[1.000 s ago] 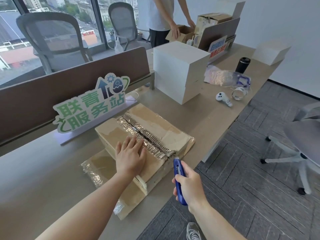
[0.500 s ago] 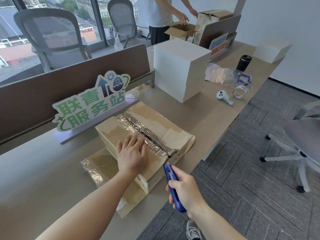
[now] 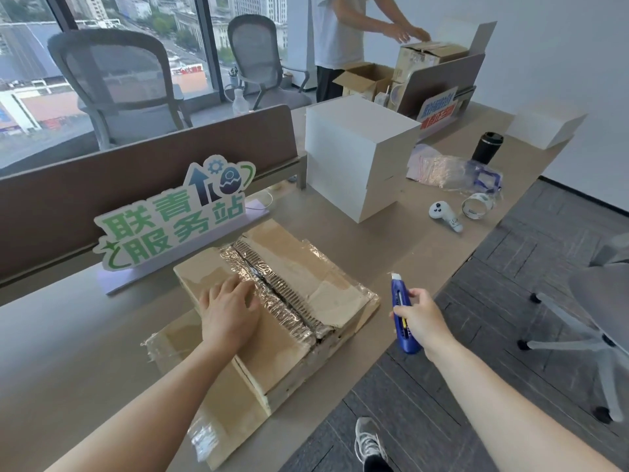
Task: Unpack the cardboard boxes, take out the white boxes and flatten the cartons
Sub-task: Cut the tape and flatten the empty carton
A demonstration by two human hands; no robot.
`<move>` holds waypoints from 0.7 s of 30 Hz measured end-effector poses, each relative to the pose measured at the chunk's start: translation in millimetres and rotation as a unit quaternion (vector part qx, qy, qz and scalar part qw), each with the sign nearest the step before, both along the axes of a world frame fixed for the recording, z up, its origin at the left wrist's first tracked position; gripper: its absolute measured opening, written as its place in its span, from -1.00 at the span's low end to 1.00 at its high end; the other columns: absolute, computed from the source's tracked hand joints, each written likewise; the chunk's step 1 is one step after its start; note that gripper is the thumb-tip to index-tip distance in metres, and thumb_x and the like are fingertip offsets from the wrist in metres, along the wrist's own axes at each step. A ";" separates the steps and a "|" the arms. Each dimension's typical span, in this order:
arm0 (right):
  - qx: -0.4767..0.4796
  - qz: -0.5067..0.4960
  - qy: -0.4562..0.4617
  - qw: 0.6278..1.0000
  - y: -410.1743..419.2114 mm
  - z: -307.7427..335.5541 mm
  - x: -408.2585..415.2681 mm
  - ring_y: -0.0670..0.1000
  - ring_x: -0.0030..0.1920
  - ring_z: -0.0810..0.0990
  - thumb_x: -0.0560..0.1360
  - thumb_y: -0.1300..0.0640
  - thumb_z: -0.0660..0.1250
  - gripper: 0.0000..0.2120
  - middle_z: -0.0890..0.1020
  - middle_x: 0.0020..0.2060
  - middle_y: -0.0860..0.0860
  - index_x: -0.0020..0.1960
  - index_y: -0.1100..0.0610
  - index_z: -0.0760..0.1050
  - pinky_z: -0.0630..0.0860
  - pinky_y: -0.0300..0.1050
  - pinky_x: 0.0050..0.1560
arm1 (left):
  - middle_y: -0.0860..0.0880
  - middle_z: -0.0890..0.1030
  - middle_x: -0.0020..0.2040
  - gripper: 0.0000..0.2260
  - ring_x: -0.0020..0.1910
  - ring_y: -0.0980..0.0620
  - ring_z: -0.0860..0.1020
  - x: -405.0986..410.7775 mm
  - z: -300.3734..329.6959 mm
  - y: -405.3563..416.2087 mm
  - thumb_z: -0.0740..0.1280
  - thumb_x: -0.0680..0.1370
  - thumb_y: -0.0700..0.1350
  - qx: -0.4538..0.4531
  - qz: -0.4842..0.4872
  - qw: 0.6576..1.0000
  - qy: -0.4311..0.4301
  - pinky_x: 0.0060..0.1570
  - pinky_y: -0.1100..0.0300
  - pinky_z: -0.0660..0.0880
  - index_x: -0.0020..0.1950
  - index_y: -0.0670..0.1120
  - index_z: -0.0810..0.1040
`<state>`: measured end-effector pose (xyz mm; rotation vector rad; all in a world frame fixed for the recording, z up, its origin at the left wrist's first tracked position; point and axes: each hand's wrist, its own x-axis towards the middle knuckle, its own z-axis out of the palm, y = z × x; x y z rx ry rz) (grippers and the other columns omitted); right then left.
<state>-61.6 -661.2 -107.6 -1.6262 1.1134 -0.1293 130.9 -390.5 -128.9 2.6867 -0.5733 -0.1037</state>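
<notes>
The left hand (image 3: 231, 310) is lying flat, fingers straight, on the top of the cardboard carton (image 3: 272, 301), pressing it down; its fingertips are resting just beside the crinkled tape seam (image 3: 272, 287) that is running along the middle of the lid. The right hand's grip is clamped round a blue utility knife (image 3: 401, 315), held off the carton's near right corner, over the tabletop (image 3: 68, 352) edge, tip pointing up and away. Whether the blade is extended cannot be told; only a pale tip is showing.

The carton is sitting on the near part of the tabletop, on top of a flattened piece of cardboard (image 3: 224, 413), and is appearing unopened. Two white boxes (image 3: 354, 155) are standing stacked further along, well apart from it; a third white box (image 3: 544, 126) is lying at the far end.

Risks, as judged:
- The pressing fingers are lying close to the seam. A cut drawn along it towards them could be catching them if the blade slips on the wrinkled tape.
- A deep cut could be scoring whatever is packed under the lid.
- The flattened cardboard underneath is overhanging the tabletop edge; the carton could be sliding on it under knife pressure.
- The knife is hanging over the floor, above a shoe (image 3: 369, 441); a loose grip would be dropping it there.
</notes>
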 end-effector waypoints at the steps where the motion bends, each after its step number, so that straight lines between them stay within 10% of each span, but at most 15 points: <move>1: -0.010 0.008 0.013 1.000 -15.4 -7.7 12.5 0.12 -0.03 0.64 0.54 0.24 0.31 -0.67 0.66 -0.05 0.09 0.26 0.07 0.36 0.54 0.19 0.13 | -0.01 0.34 0.51 -0.65 0.50 -0.10 0.19 5.0 0.6 -2.9 0.13 0.63 0.08 0.011 0.008 1.000 0.001 0.50 -0.13 -0.04 0.39 0.12 0.48; 21: -0.157 0.266 0.197 0.930 -198.3 -112.8 187.5 0.16 -0.12 0.55 0.49 0.18 0.34 -0.86 0.62 -0.12 0.13 -0.21 0.05 0.43 0.41 -0.09 -0.17 | 0.09 0.13 0.60 -0.34 0.59 0.02 -0.01 16.4 -13.5 -29.6 -0.10 0.46 0.38 0.160 0.107 0.981 0.006 0.50 -0.24 -0.12 0.55 0.27 0.16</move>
